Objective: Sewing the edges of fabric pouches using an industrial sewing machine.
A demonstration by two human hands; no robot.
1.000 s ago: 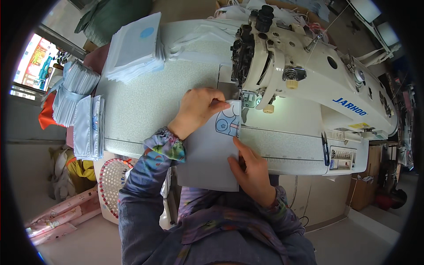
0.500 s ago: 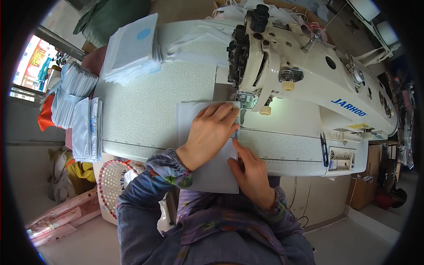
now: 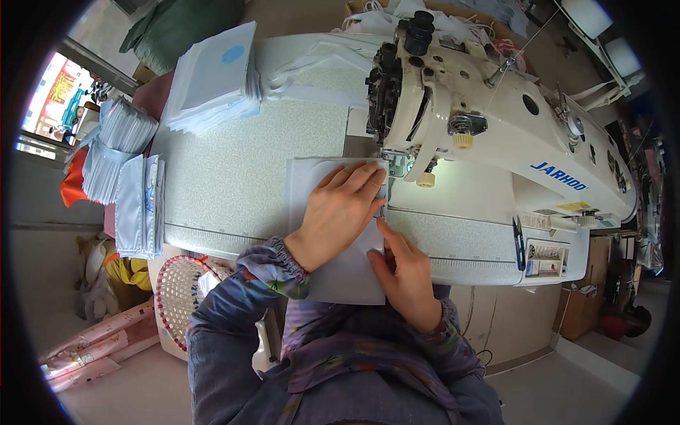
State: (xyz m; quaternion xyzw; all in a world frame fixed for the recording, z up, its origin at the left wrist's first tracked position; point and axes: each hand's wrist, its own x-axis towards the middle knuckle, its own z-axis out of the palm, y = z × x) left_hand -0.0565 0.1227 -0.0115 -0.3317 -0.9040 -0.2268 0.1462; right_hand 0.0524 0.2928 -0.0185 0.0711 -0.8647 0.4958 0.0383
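Observation:
A light grey rectangular fabric piece (image 3: 343,285) lies over the front edge of the sewing table, its near end hanging toward my lap. My left hand (image 3: 336,205) rests flat on its upper part, fingers stretched toward the presser foot (image 3: 398,167). At the right edge of the cloth, my right hand (image 3: 411,282) grips the border between thumb and fingers; the fingers beneath are hidden. A white sewing machine (image 3: 513,134) stands just beyond, its needle area beside the fabric's far right corner. Small dark marks show at the edge between my hands.
A stack of white fabric pieces (image 3: 212,78) sits at the back left, near loose white strips (image 3: 319,60). Tied bundles (image 3: 117,152) hang by the left table edge. Thread snips (image 3: 519,244) lie right, beside a small parts tray (image 3: 547,258). A woven basket (image 3: 177,301) stands below left.
The fabric has slid slightly away from me, along the presser foot. Both hands keep nearly the same pose, the right one still at the cloth's edge.

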